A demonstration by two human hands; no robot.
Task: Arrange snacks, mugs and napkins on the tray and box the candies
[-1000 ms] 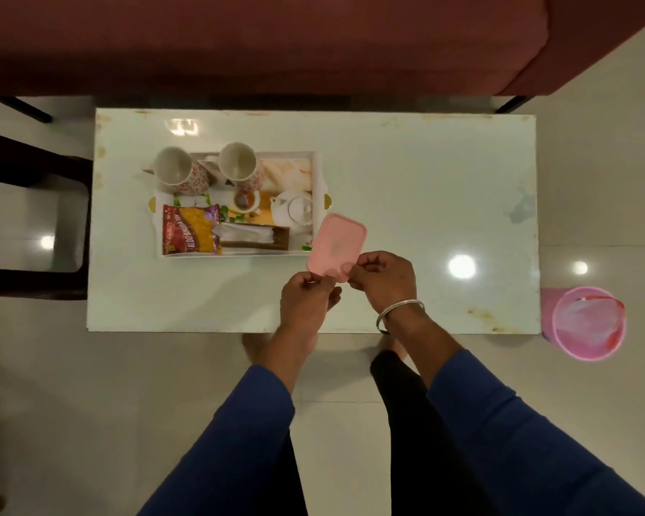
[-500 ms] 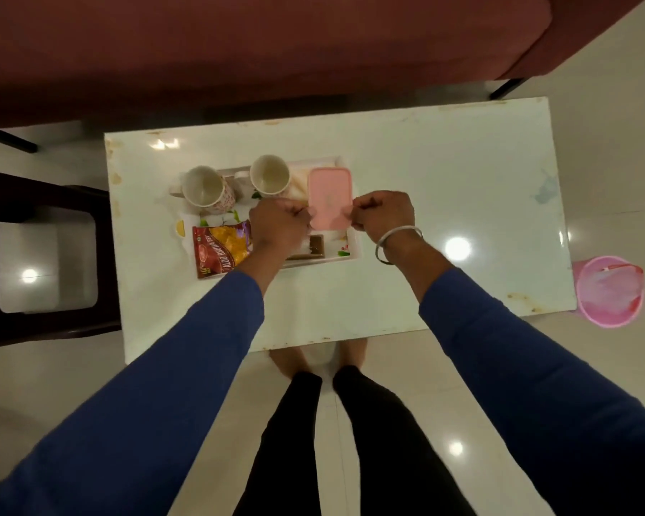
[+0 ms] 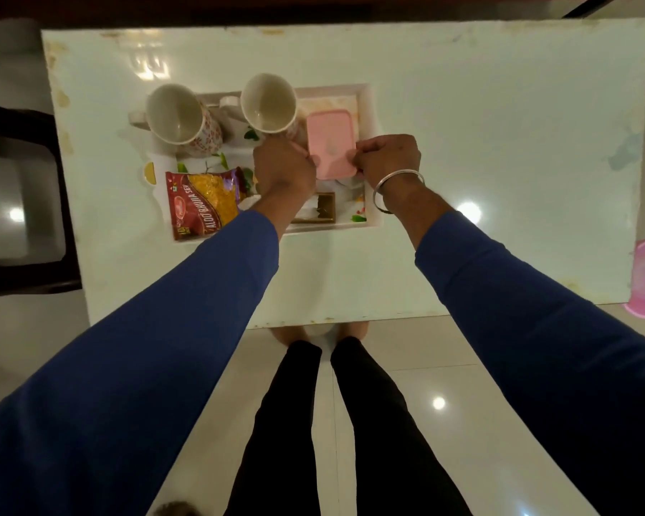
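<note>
Pinching pink box (image 3: 330, 143) between left hand (image 3: 282, 165), right hand (image 3: 386, 158), seemingly over tray (image 3: 367, 106)

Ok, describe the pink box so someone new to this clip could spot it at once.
On the white rectangular table sits a white tray holding two mugs. The flat pink plastic lidded box lies at the tray's right end, right of the nearer floral ceramic mug, pinched between the left hand and right hand. It is the tray's only pink item.

We see a pale pink rectangular plastic lid (image 3: 330, 143), two white ceramic mugs with small red floral print (image 3: 181, 117), a red and yellow foil snack packet (image 3: 205, 202), royal blue sleeves (image 3: 187, 314), and a white leaf-patterned tray (image 3: 365, 106).
</note>
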